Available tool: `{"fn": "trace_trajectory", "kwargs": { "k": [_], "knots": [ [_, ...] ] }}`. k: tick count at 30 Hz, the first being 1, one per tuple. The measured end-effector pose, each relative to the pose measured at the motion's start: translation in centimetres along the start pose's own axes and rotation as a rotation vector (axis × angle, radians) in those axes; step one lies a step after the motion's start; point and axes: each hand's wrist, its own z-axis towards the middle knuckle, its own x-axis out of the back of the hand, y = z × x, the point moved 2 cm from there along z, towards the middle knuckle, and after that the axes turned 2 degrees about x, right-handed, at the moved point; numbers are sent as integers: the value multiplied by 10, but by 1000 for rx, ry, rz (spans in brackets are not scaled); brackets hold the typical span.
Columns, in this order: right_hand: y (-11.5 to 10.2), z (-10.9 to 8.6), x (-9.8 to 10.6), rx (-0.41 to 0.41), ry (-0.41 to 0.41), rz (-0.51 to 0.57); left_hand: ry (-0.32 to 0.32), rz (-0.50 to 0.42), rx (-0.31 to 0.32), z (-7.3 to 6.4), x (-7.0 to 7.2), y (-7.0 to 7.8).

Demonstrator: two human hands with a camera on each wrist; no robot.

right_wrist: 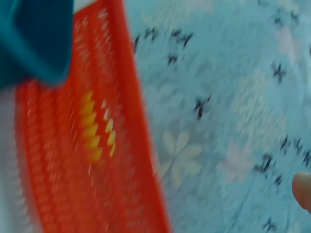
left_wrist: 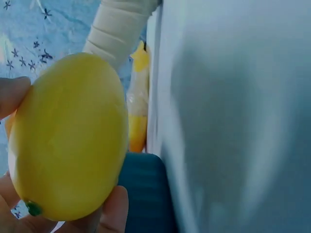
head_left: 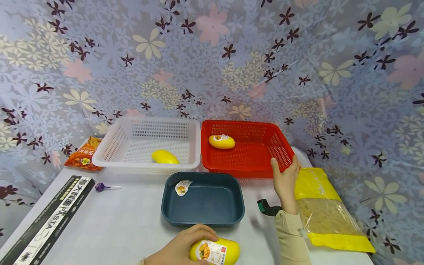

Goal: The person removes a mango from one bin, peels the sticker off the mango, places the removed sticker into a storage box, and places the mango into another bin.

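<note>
My left hand (head_left: 185, 244) grips a yellow mango (head_left: 232, 252) with a printed white label, in front of the dark blue tray (head_left: 202, 223). In the left wrist view, the mango (left_wrist: 73, 141) shows its green stem end, with fingertips around its sides. My right hand (head_left: 285, 180) is at the front right corner of the red basket (head_left: 241, 171), its thumb and fingers apart and extended upward. One fingertip (right_wrist: 302, 191) shows in the right wrist view, away from the basket rim. Another labelled mango (head_left: 222, 142) lies in the red basket. The white basket (head_left: 145, 165) holds a yellow mango (head_left: 165, 157).
A loose sticker (head_left: 182, 187) lies in the blue tray. On the left are an orange snack bag (head_left: 84, 154), a black pasta box (head_left: 49, 221) and a purple lollipop (head_left: 101, 187). A yellow bag of pasta (head_left: 326, 209) lies right of my right forearm. Flowered cloth (head_left: 212, 66) hangs behind.
</note>
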Motion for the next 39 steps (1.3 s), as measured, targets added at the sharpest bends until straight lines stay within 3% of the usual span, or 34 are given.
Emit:
{"fn": "trace_trajectory", "kwargs": {
  "k": [3, 10, 17, 22, 26, 31, 35, 39],
  "knots": [
    [-14, -10, -6, 69, -61, 6, 12, 32, 11, -3, 2, -5],
    [-39, -46, -29, 199, -234, -7, 64, 280, -61, -8, 7, -6],
    [-55, -102, -38, 518, -362, 108, 128, 476, -93, -9, 7, -10],
    [-55, -134, -43, 685, -582, 232, 158, 563, -111, -9, 8, -7],
    [-44, -152, -48, 661, -776, 387, 138, 556, -79, -9, 10, -4],
    [-25, -166, -55, 584, -918, 519, 127, 503, -54, -9, 12, -2],
    [-12, -174, -62, 610, -990, 540, 159, 447, -68, -11, 12, -5],
    [-1, -178, -66, 591, -1060, 478, 202, 426, -116, -13, 12, -7]
  ]
}}
